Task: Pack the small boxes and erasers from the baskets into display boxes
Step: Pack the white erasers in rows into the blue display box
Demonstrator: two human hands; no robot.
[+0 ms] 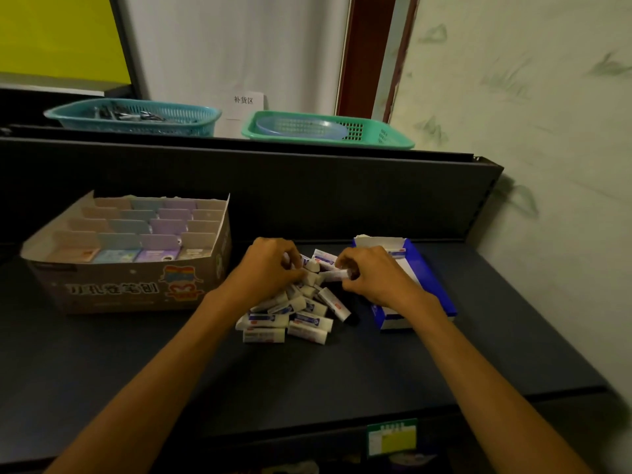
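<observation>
Here, a heap of erasers (294,309) lies on the dark surface (342,371) between a cardboard display box (130,289) of small boxes (118,255) and a blue display box (427,278). The left hand (270,265) grips erasers at the heap's top; the right hand (372,271) pinches one eraser (333,276).

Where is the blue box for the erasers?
In the head view, the blue box sits on the dark shelf, right of the eraser pile and partly under the right hand.
</observation>
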